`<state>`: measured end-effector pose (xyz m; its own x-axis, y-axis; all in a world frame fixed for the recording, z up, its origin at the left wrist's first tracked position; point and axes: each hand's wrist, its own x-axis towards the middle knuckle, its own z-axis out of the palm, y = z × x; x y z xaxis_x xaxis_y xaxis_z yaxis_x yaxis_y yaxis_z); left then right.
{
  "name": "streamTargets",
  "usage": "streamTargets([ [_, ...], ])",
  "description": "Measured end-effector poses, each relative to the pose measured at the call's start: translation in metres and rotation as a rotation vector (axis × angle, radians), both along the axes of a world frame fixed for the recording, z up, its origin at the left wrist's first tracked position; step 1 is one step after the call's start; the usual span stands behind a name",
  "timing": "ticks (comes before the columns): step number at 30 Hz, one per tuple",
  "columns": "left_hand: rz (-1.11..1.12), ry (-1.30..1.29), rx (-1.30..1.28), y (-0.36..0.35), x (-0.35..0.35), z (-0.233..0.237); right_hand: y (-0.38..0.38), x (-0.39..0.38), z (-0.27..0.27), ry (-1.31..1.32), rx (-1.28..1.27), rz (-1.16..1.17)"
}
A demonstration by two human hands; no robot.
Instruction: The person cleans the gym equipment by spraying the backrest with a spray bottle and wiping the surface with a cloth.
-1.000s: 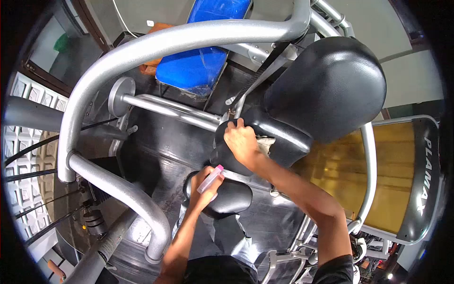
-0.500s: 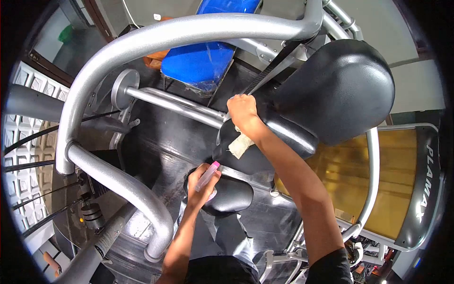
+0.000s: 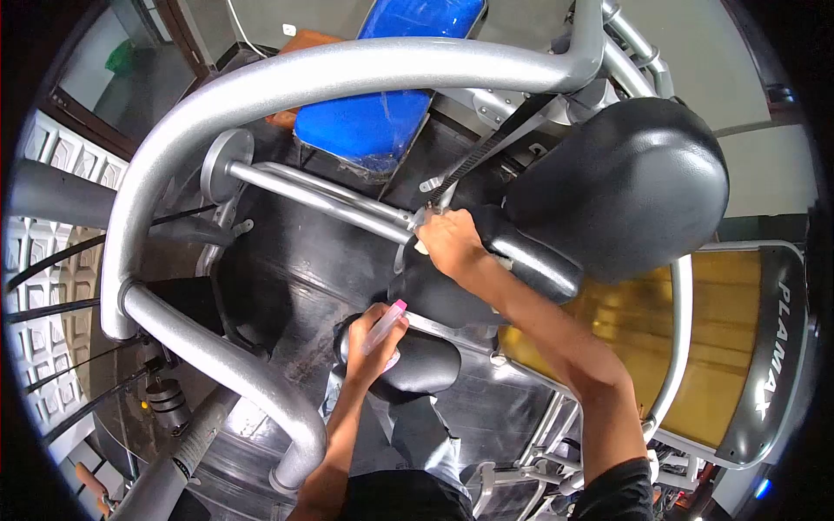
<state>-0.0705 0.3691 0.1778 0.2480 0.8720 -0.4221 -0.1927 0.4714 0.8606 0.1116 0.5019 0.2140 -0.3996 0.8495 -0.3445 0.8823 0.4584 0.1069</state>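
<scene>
My left hand (image 3: 367, 343) is wrapped round a small clear plastic bottle (image 3: 380, 332) with a pink top, held above a black padded roller (image 3: 421, 360). Farther forward, my right hand (image 3: 447, 241) is closed over a pale cloth, bunched against the gym machine near the front of its black seat (image 3: 447, 291). Only a bit of the cloth (image 3: 422, 247) shows beside the fingers; the rest is hidden by the hand and forearm. A dark ribbed strap (image 3: 482, 156) runs down to just beyond my right hand. The black padded backrest (image 3: 621, 191) stands to the right.
A thick silver tube frame (image 3: 347, 65) arches across the front and left. Behind it is a blue padded bench (image 3: 360, 126). A yellow panel (image 3: 638, 339) in a dark surround stands at the right. Cables and a silver post (image 3: 187, 456) are at the lower left.
My right hand has moved slightly down in view, toward me, and the cloth that hung below it is now mostly covered. My left hand keeps the bottle in nearly the same place.
</scene>
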Motion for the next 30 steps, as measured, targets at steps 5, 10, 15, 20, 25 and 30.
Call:
streamTargets([
  [5,0.002,0.039,-0.003,0.002,0.001,-0.007,0.020,-0.008,-0.020,-0.090,0.084,-0.143],
  [10,0.021,0.100,0.060,0.007,0.000,-0.004,0.039,-0.011,-0.031,-0.156,0.046,-0.265],
  [15,0.026,0.086,-0.025,0.010,-0.002,-0.004,0.016,-0.001,-0.036,-0.050,0.170,-0.123],
  [20,0.030,0.122,0.002,0.009,0.000,-0.014,-0.013,-0.001,-0.007,0.076,-0.086,0.038],
  [25,0.039,0.133,-0.023,0.006,0.002,-0.017,-0.006,-0.001,-0.012,0.121,-0.021,-0.008],
  [30,-0.033,0.225,-0.111,0.008,0.000,-0.012,0.015,-0.019,-0.052,0.017,0.165,-0.105],
])
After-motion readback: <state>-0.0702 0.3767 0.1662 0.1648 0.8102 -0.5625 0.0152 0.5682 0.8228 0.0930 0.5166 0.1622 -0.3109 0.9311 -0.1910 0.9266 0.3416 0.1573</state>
